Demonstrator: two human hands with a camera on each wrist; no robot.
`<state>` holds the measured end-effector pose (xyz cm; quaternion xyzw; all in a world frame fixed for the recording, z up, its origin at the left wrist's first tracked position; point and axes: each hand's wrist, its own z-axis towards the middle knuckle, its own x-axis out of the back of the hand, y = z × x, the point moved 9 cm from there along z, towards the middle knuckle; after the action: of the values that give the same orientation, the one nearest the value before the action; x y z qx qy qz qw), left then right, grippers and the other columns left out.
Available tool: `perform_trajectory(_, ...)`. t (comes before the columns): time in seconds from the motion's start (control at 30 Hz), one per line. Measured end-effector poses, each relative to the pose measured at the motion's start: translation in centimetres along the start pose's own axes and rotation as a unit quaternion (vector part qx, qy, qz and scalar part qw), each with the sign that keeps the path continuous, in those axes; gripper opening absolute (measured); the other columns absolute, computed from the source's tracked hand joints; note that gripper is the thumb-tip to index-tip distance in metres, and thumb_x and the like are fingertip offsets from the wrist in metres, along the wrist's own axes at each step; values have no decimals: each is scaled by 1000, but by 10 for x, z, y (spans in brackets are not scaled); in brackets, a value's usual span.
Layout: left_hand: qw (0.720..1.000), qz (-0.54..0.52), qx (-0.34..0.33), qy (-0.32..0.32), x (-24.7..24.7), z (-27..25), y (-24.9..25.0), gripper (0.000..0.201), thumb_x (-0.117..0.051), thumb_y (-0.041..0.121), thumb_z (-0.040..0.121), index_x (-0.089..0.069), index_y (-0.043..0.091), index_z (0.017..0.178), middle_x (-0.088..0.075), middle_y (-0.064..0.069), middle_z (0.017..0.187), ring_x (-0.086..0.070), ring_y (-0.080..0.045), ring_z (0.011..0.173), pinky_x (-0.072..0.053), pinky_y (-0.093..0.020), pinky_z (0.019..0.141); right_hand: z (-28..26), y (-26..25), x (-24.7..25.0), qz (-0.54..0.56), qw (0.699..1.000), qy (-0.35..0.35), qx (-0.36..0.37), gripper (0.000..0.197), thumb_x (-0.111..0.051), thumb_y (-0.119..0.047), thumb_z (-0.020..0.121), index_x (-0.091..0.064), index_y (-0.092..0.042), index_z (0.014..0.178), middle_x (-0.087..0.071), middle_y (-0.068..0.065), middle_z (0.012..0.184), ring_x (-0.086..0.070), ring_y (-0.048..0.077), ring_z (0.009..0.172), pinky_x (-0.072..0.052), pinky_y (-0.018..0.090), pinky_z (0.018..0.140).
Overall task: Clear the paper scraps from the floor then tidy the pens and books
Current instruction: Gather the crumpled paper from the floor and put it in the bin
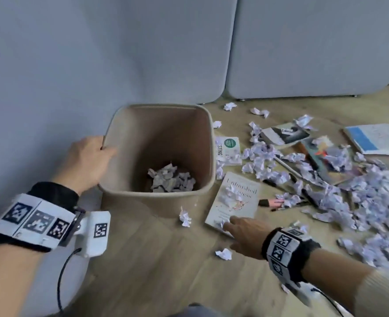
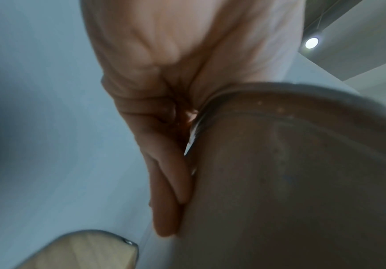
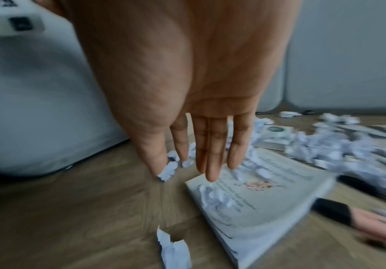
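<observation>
A tan waste bin (image 1: 208, 143) stands on the wooden floor with crumpled paper scraps (image 1: 170, 178) in its bottom. My left hand (image 1: 90, 161) grips the bin's left rim, thumb inside, fingers (image 2: 164, 191) down the outer wall (image 2: 291, 182). My right hand (image 1: 239, 234) hovers open, fingers (image 3: 212, 154) straight, over the near corner of a pale book (image 1: 234, 200) (image 3: 268, 198) that has scraps lying on it. Loose scraps (image 1: 185, 218) (image 1: 224, 253) (image 3: 173, 251) lie close by. A big heap of scraps (image 1: 349, 195) covers books and pens to the right.
A pink highlighter (image 1: 272, 202) (image 3: 360, 220) and black pens (image 1: 273, 183) lie beside the pale book. More books (image 1: 229, 151) (image 1: 285, 135) and a blue-white notebook (image 1: 376, 139) lie further back. Grey padded panels (image 1: 143, 46) stand behind the bin.
</observation>
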<state>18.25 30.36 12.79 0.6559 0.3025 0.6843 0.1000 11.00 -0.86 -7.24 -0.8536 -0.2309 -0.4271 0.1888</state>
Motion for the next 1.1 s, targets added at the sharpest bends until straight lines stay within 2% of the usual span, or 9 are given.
perform_trajectory(0.23,994,34,66,77,30,-43,-82,25,-54,17,89,-54,-3,76,-60,-22,74,-57,-37,73,-37,-36,59,48,-30,-41,-108,982,-52,145,56,-63,-43,86,-38,-23,133,-43,9,131,-56,33,108,-45,40,80)
perform_trajectory(0.4,986,81,137,55,9,-64,-125,20,-49,18,92,-54,3,80,-62,-19,87,-58,-36,86,-39,-36,68,56,-30,-77,-102,982,-64,143,51,-61,-40,88,-41,-21,131,-44,7,129,-59,32,105,-45,36,78)
perform_trajectory(0.57,976,162,143,35,-5,-66,-142,18,-45,21,95,-49,7,85,-62,-26,105,-57,-41,97,-43,-41,80,63,-36,-95,-87,982,-16,168,23,-41,-22,97,-49,-15,118,-51,9,116,-60,31,95,-41,35,73)
perform_trajectory(0.67,964,217,140,70,4,-64,-131,35,-45,36,96,-55,3,97,-62,-27,111,-57,-43,103,-47,-45,87,60,-29,-88,-63,982,6,176,22,-45,-11,92,-51,-15,113,-51,6,114,-60,29,93,-39,33,70)
perform_trajectory(0.77,967,176,71,171,31,-59,-66,44,-46,44,95,-55,5,112,-62,-19,115,-56,-39,107,-43,-43,90,55,-11,-55,1,987,99,130,29,-46,-18,87,-54,-17,115,-51,0,111,-60,26,88,-46,35,69)
perform_trajectory(0.9,953,120,-156,230,24,-72,66,27,-47,38,94,-57,14,94,-63,-5,96,-59,-29,86,-47,-39,79,60,28,-22,55,978,201,23,35,-47,-20,88,-49,-16,123,-49,5,111,-59,30,83,-44,37,60)
perform_trajectory(0.93,950,121,-210,197,5,-78,93,26,-46,38,94,-56,15,93,-61,-3,93,-58,-26,80,-48,-39,75,62,35,-20,48,978,205,-3,35,-46,-21,89,-46,-17,125,-47,5,113,-58,30,87,-42,35,59)
perform_trajectory(1.0,934,174,-308,40,-59,-94,135,27,-44,39,95,-54,14,97,-56,-1,91,-52,-20,72,-48,-38,70,68,44,-26,35,980,191,-40,31,-38,-29,94,-42,-19,123,-43,5,116,-56,28,94,-40,33,60)
perform_trajectory(1.1,828,347,-351,-266,-169,-130,123,31,-44,37,96,-54,11,111,-53,-3,99,-48,-24,76,-42,-35,68,72,31,-31,-26,985,170,16,29,-27,-45,95,-43,-27,112,-45,5,109,-58,26,89,-44,34,56)
